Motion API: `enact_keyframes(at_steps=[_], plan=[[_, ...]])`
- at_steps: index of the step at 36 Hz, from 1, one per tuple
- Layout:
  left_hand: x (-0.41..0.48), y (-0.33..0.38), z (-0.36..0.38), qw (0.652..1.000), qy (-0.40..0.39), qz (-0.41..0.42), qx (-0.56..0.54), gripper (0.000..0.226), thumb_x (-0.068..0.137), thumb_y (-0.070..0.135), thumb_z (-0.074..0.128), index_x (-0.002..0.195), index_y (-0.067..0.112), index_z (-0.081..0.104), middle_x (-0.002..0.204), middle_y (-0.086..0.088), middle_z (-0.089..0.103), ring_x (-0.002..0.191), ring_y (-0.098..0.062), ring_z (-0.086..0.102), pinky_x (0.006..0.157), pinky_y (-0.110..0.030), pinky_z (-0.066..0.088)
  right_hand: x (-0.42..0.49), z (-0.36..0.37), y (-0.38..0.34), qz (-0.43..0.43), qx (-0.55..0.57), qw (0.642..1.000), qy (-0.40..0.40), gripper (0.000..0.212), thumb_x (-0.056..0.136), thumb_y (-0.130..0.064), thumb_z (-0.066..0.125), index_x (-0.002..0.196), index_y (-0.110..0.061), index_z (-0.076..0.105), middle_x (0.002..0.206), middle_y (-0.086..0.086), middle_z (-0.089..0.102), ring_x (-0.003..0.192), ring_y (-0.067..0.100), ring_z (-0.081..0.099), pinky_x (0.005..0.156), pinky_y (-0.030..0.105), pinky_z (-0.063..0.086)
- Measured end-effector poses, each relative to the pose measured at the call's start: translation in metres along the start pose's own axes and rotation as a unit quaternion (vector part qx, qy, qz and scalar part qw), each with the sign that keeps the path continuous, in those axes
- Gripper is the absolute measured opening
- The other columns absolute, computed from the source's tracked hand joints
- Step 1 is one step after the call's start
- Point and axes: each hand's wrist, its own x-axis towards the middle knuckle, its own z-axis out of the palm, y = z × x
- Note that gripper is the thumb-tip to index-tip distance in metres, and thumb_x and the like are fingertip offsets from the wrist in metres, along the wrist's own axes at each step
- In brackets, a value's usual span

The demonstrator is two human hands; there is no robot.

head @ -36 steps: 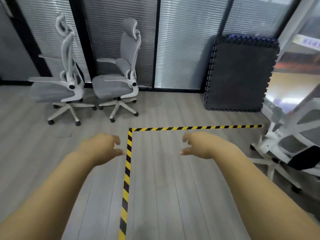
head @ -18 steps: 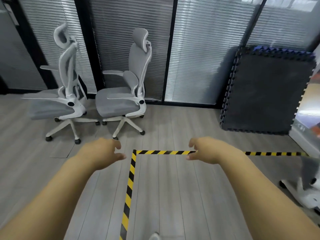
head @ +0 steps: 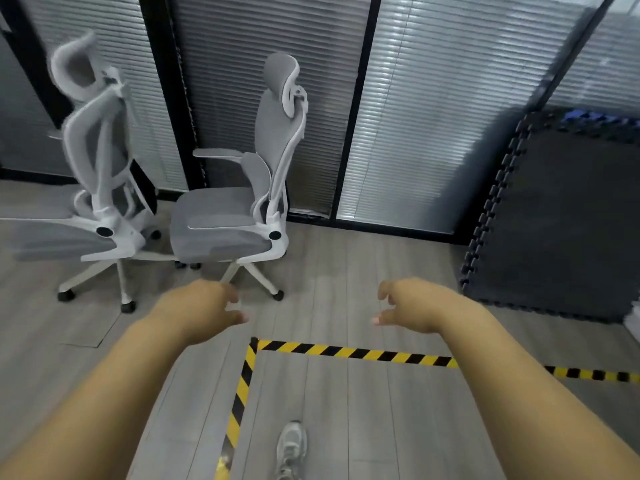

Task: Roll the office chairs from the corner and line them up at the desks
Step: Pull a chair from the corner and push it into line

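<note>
Two grey-and-white office chairs stand side by side by the glass wall, both facing left. The nearer chair [head: 225, 223] is just ahead of me; the left chair [head: 93, 209] is partly cut off by the frame edge. My left hand [head: 204, 308] hovers in front of the nearer chair's wheeled base, fingers loosely apart, touching nothing. My right hand [head: 408, 306] is held out at the same height over bare floor, fingers curled and apart, empty.
Yellow-black hazard tape [head: 346, 351] marks a corner on the grey wood floor. Dark foam mats [head: 561, 220] lean against the wall at the right. Glass partitions with blinds [head: 433, 116] close off the back. My shoe [head: 292, 445] is on the floor below.
The view has moved forward and left toward the two chairs, which now look larger and closer. The white chair at the right has left the frame. Both hands stay outstretched and empty.
</note>
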Motion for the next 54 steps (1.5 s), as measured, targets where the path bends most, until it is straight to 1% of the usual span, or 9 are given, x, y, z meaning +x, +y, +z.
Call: enact_keyframes(at_steps=[8, 13, 17, 23, 34, 38, 43, 48, 54], plan=[[0.166, 0.037, -0.037, 1.0, -0.001, 0.017, -0.002, 0.025, 0.084, 0.055, 0.053, 0.085, 0.03, 0.057, 0.085, 0.008, 0.058, 0.078, -0.012, 0.054, 0.069, -0.031, 0.048, 0.127, -0.072, 0.047, 0.002, -0.027, 1.0, 0.003, 0.061, 0.086, -0.054, 0.056, 0.137, -0.025, 0.038, 0.134, 0.001, 0.051, 0.116, 0.022, 0.05, 0.09, 0.036, 0.042], [0.266, 0.067, -0.06, 0.999, -0.027, 0.038, 0.002, 0.029, 0.083, 0.055, 0.053, 0.1, 0.031, 0.058, 0.1, 0.003, 0.059, 0.088, -0.018, 0.057, 0.074, -0.034, 0.049, 0.196, -0.124, 0.077, 0.009, -0.054, 0.998, -0.018, 0.061, 0.088, -0.051, 0.054, 0.14, -0.024, 0.035, 0.136, 0.004, 0.049, 0.119, 0.025, 0.048, 0.093, 0.038, 0.043], [0.332, 0.093, -0.078, 0.998, -0.035, 0.046, -0.003, 0.03, 0.083, 0.054, 0.055, 0.067, 0.031, 0.042, 0.085, 0.002, 0.052, 0.08, -0.019, 0.052, 0.065, -0.032, 0.043, 0.248, -0.157, 0.107, 0.005, -0.045, 0.999, -0.013, 0.062, 0.087, -0.052, 0.054, 0.139, -0.024, 0.035, 0.136, 0.004, 0.05, 0.119, 0.024, 0.049, 0.091, 0.037, 0.042], [0.415, 0.124, -0.103, 0.999, -0.019, 0.041, 0.024, 0.037, 0.085, 0.056, 0.05, 0.111, 0.031, 0.057, 0.112, 0.004, 0.059, 0.1, -0.018, 0.057, 0.079, -0.033, 0.049, 0.334, -0.195, 0.154, -0.001, -0.038, 0.999, -0.033, 0.064, 0.088, -0.052, 0.054, 0.141, -0.023, 0.034, 0.139, 0.002, 0.047, 0.122, 0.023, 0.047, 0.092, 0.033, 0.039], [0.555, 0.168, -0.138, 0.998, 0.028, -0.054, -0.018, 0.027, 0.084, 0.057, 0.049, 0.098, 0.035, 0.059, 0.097, 0.01, 0.06, 0.088, -0.011, 0.057, 0.071, -0.031, 0.051, 0.515, -0.31, 0.215, -0.124, -0.09, 0.988, -0.015, 0.063, 0.087, -0.053, 0.056, 0.139, -0.021, 0.039, 0.136, 0.002, 0.049, 0.119, 0.02, 0.049, 0.096, 0.033, 0.043], [0.592, 0.186, -0.168, 0.992, 0.09, -0.083, -0.014, 0.024, 0.085, 0.053, 0.047, 0.079, 0.031, 0.055, 0.088, 0.01, 0.059, 0.08, -0.01, 0.056, 0.054, -0.025, 0.038, 0.573, -0.362, 0.216, -0.178, -0.117, 0.977, -0.007, 0.063, 0.087, -0.053, 0.055, 0.139, -0.022, 0.038, 0.138, 0.0, 0.048, 0.121, 0.019, 0.047, 0.099, 0.035, 0.042], [0.619, 0.187, -0.2, 0.966, 0.213, -0.141, -0.045, 0.02, 0.087, 0.05, 0.05, 0.093, 0.033, 0.058, 0.09, 0.014, 0.052, 0.089, -0.013, 0.056, 0.06, -0.027, 0.038, 0.642, -0.406, 0.198, -0.228, -0.142, 0.963, -0.002, 0.061, 0.086, -0.055, 0.055, 0.135, -0.023, 0.04, 0.134, 0.002, 0.05, 0.117, 0.022, 0.05, 0.097, 0.04, 0.045], [0.647, 0.165, -0.205, 0.941, 0.266, -0.202, -0.053, 0.04, 0.084, 0.051, 0.056, 0.118, 0.029, 0.057, 0.12, 0.008, 0.056, 0.102, -0.019, 0.056, 0.072, -0.032, 0.049, 0.7, -0.425, 0.168, -0.29, -0.154, 0.944, -0.013, 0.062, 0.085, -0.055, 0.057, 0.136, -0.025, 0.04, 0.133, 0.002, 0.051, 0.116, 0.02, 0.051, 0.095, 0.037, 0.046], [0.702, 0.147, -0.21, 0.926, 0.286, -0.244, -0.023, 0.059, 0.082, 0.042, 0.063, 0.135, 0.022, 0.045, 0.129, -0.003, 0.052, 0.1, -0.03, 0.06, 0.067, -0.038, 0.052, 0.774, -0.452, 0.121, -0.339, -0.181, 0.923, -0.011, 0.062, 0.085, -0.055, 0.057, 0.137, -0.026, 0.039, 0.131, 0.001, 0.052, 0.114, 0.019, 0.051, 0.095, 0.039, 0.046]])
